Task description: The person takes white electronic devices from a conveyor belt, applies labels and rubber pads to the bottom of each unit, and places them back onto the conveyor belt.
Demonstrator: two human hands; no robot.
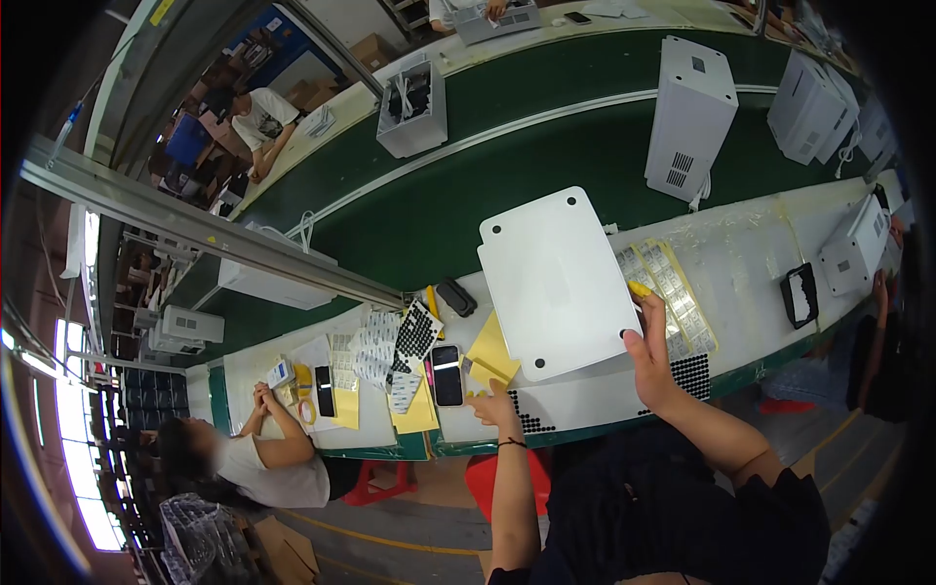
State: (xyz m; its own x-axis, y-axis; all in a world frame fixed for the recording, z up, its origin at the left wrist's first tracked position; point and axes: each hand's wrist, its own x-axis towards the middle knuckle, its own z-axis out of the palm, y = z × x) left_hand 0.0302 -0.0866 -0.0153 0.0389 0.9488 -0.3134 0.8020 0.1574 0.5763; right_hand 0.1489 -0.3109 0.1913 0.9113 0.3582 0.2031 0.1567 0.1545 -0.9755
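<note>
A white panel (558, 283) with a round black pad near each corner stands tilted above the bench. My right hand (655, 366) grips its lower right corner, thumb on the near face beside a pad; a yellow cover shows on a fingertip. Below the panel's lower left, my left hand (495, 406) is apart from it, yellow-tipped fingers drawn together; whatever they pinch is too small to make out. Close to that hand are yellow paper (492, 353), a phone (447, 376) and a sheet of black dots (531, 413). Another dotted sheet (692, 376) lies by my right forearm.
Label sheets (673, 292) lie right of the panel, a black frame-like part (799, 295) beyond. Behind runs a green conveyor (546, 127) carrying white housings (692, 122) and a box (411, 112). A metal post (224, 229) crosses at left. Co-workers sit left and across.
</note>
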